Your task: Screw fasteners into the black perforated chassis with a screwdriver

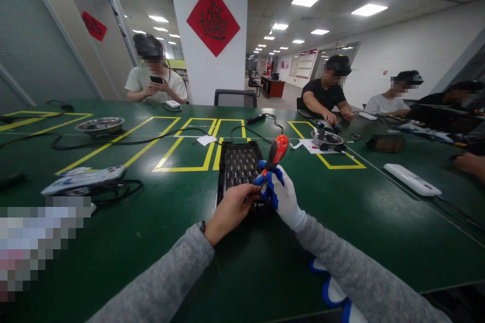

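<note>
My right hand [282, 194], in a white glove with blue fingertips, is wrapped round a screwdriver with an orange-red and black handle [277, 150], held upright and tilted right. Its tip points down at the near end of a black rectangular device [239, 165] lying on the green table [159, 222]. My bare left hand [232, 209] rests on the near edge of that device, fingers curled in a pinch next to the screwdriver's tip; what they hold is hidden. Both arms wear grey sleeves.
A power strip [84, 179] with black cables lies at the left, a metal bowl [100, 124] farther back. Another bowl with parts [328, 139] and a white bar [412, 179] lie to the right. Several people sit round the table. A spare glove [333, 292] lies by my right elbow.
</note>
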{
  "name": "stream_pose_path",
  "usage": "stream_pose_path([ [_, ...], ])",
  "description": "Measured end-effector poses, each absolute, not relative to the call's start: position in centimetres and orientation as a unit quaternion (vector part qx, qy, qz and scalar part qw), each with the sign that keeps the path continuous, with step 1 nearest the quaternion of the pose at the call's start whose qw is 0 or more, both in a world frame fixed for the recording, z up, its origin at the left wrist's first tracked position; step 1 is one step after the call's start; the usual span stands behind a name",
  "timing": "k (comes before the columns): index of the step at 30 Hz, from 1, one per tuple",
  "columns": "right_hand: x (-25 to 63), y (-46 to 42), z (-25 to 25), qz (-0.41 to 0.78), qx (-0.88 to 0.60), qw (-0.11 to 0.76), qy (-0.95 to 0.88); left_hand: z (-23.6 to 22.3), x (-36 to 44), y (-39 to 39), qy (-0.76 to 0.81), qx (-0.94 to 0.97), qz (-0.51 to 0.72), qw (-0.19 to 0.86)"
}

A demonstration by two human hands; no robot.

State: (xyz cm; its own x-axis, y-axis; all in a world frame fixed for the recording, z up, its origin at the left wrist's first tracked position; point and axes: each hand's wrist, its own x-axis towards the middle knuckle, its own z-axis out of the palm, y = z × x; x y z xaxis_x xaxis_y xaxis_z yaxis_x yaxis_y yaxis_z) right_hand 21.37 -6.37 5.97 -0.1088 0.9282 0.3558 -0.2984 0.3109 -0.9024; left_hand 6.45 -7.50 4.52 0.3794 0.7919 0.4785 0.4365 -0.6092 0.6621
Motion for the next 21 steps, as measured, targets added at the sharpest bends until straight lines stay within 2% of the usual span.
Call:
stream_pose_path([
  [3, 21.3, -6.4, 6.0, 0.506, -0.293, 0.599, -0.546, 4.6, 6.5, -7.5, 0.373, 0.806, 0.402, 0.221],
  [6, 21.5, -6.7, 5.8, 0.452, -0.305, 0.640, -0.542, 5.2, 6.3, -7.7, 0.374, 0.793, 0.432, 0.212],
  [9, 22.0, -6.9, 5.5, 0.329, -0.308, 0.707, -0.545, 6.2, 6.1, -8.6, 0.407, 0.728, 0.514, 0.198],
  [11, 22.6, -7.1, 5.4, 0.216, -0.287, 0.719, -0.595, 6.8, 6.3, -9.8, 0.412, 0.691, 0.554, 0.213],
  [14, 23.5, -7.1, 5.5, 0.029, -0.246, 0.677, -0.693, 7.0, 7.3, -12.0, 0.359, 0.714, 0.524, 0.295],
  [16, 23.7, -7.1, 5.7, -0.056, -0.240, 0.637, -0.730, 7.0, 8.2, -13.1, 0.365, 0.735, 0.481, 0.308],
  [19, 23.6, -7.3, 6.1, -0.088, -0.270, 0.597, -0.750, 7.2, 8.6, -13.2, 0.398, 0.751, 0.441, 0.287],
  [21, 23.3, -7.4, 6.4, -0.076, -0.292, 0.598, -0.743, 7.5, 7.7, -11.8, 0.438, 0.725, 0.465, 0.258],
])
